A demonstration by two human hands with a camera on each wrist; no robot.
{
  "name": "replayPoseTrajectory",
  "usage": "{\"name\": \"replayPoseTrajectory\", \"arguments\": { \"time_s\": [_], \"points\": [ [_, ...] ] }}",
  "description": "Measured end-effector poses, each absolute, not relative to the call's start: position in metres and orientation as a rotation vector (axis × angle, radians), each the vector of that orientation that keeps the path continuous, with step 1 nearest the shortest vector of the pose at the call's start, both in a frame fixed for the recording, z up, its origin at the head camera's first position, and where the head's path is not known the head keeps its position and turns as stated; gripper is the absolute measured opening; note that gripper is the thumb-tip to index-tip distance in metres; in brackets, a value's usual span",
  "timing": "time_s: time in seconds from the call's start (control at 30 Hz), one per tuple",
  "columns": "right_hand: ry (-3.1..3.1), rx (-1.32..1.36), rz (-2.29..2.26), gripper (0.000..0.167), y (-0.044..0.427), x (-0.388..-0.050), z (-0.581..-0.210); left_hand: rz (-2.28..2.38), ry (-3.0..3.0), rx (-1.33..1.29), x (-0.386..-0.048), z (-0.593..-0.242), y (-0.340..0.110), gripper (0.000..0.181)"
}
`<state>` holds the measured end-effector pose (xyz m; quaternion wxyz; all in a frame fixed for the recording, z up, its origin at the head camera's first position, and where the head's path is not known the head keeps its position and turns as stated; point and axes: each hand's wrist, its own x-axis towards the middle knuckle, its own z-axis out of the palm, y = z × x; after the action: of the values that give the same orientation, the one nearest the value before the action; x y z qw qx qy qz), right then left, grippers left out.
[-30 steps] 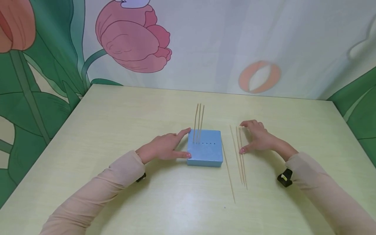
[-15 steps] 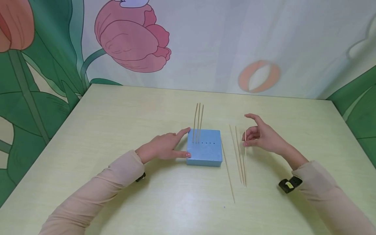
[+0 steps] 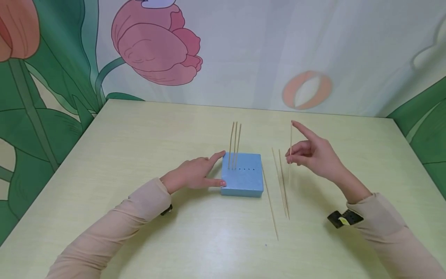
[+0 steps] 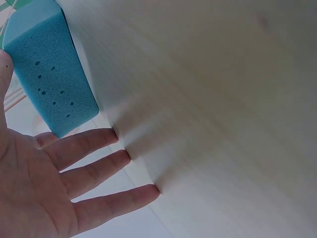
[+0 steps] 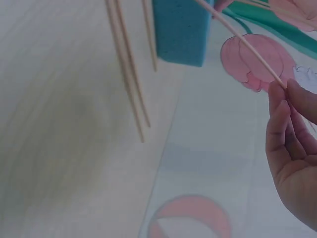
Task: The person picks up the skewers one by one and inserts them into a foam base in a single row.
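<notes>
A light blue foam block lies on the table, with three thin bamboo skewers standing upright in its left part. To their right runs a row of several small holes. My left hand touches the block's left side with thumb and index finger spread. In the left wrist view its other fingers stretch straight beside the block. My right hand, raised above the table, pinches another skewer that stands nearly vertical; the index fingertip is at its top end.
Right of the block, two loose skewers lie close together on the table. One more skewer lies along the block's right side. Behind the table hangs a flower-patterned curtain.
My right hand has picked one skewer up from the loose ones, lifted it and tipped it upright; the index finger has stretched up to its top. My left hand has stayed at the block.
</notes>
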<state>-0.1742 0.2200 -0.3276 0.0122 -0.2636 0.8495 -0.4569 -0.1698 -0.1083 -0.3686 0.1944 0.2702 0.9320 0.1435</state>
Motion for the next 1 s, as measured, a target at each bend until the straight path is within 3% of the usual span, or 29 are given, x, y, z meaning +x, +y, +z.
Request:
{"name": "replayPoseTrajectory", "arguments": {
  "time_s": [0.2,0.33,1.0],
  "points": [
    [2.741,-0.793,-1.496,0.042,0.207,-0.166,-0.314,0.403,2.613,0.752,-0.170,-0.369,-0.109,0.089],
    [2.798,-0.853,-1.541,0.025,0.196,-0.162,-0.308,0.403,2.617,0.749,-0.171,-0.369,-0.109,0.089],
    [2.840,-1.343,-1.611,0.020,0.161,-0.162,-0.295,0.399,2.616,0.742,-0.171,-0.371,-0.109,0.090]
  ]
}}
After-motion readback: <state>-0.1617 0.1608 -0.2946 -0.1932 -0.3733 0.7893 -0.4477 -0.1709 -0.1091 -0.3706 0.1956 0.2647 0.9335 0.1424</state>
